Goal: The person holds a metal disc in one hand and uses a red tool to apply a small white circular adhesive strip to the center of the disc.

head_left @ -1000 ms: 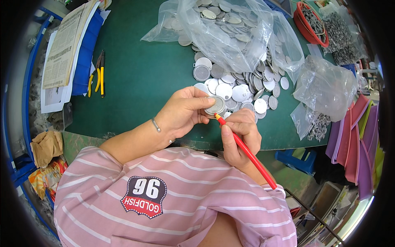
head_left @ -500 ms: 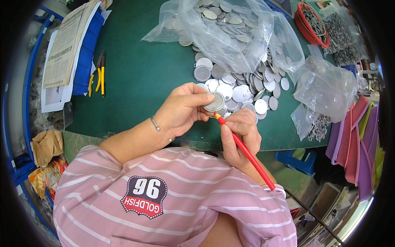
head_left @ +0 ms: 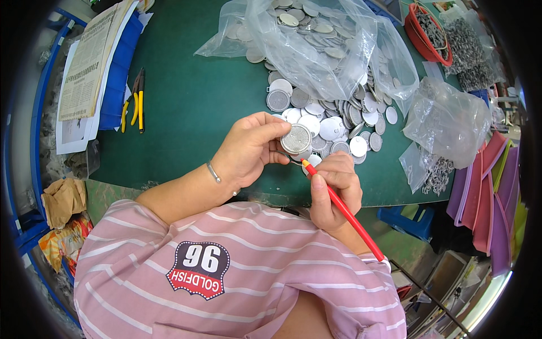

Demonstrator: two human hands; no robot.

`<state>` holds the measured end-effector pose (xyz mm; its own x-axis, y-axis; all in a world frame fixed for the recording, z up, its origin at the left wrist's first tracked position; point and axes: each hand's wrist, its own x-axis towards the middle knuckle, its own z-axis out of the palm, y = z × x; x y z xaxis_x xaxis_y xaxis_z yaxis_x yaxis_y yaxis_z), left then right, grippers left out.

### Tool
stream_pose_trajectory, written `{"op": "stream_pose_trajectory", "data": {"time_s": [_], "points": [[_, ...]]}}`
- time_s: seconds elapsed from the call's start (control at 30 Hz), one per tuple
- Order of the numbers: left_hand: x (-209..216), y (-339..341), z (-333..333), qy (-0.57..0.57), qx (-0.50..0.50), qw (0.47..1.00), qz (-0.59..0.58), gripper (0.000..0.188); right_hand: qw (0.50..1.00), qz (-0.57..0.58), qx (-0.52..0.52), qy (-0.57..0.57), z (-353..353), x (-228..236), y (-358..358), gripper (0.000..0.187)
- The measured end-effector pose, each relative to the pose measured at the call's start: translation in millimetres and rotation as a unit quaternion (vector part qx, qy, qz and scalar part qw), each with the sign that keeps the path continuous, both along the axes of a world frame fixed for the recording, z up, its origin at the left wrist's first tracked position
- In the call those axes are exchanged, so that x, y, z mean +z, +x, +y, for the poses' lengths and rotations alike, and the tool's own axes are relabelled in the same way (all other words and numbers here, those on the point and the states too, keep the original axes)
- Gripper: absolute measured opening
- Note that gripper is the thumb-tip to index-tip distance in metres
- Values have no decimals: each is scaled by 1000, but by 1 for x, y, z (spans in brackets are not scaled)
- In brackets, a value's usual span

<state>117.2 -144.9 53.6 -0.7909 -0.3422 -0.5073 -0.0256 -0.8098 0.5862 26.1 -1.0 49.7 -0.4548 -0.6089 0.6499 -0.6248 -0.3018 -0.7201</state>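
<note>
My left hand [head_left: 252,148] pinches a round grey metal disc [head_left: 296,139] by its left edge, its textured face turned up with a raised rim. My right hand [head_left: 337,189] grips a long red pencil-like stick [head_left: 351,217] with a yellowish tip. That tip sits just below the disc's lower edge; whether they touch I cannot tell. Beyond both hands lies a heap of similar discs [head_left: 332,129], some pale and smooth, others grey and ridged. A clear plastic bag [head_left: 316,62] holding more discs lies over the far part of the heap.
Yellow-handled pliers [head_left: 135,104] lie left on the green table [head_left: 175,101], beside a blue bin [head_left: 121,73] with newspaper [head_left: 90,62] on it. To the right are a red basket [head_left: 427,37] of small metal parts, a crumpled clear bag [head_left: 449,116] and a blue stool [head_left: 406,221].
The disc has tilted so more of its face shows, and it is slightly further right. My right hand and the red stick have drawn back a little to the right and down.
</note>
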Motion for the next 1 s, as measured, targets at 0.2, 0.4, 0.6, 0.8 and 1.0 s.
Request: {"op": "stream_pose_trajectory", "data": {"time_s": [0.2,0.4,0.6,0.8,1.0], "points": [[-2,1,0,-9,-9,1000,7,15,1000,-5,-14,4,2,-1,0,13],[-3,2,2,-14,-8,1000,10,14,1000,0,-6,2,2,-2,0,14],[-4,2,2,-23,-9,1000,13,15,1000,-6,-12,-2,1,-2,1,15],[-4,3,3,-27,-9,999,17,15,1000,-11,-12,2,1,0,1,13],[-6,3,4,-19,-1,1000,22,14,1000,-18,-14,7,2,0,1,12]]}}
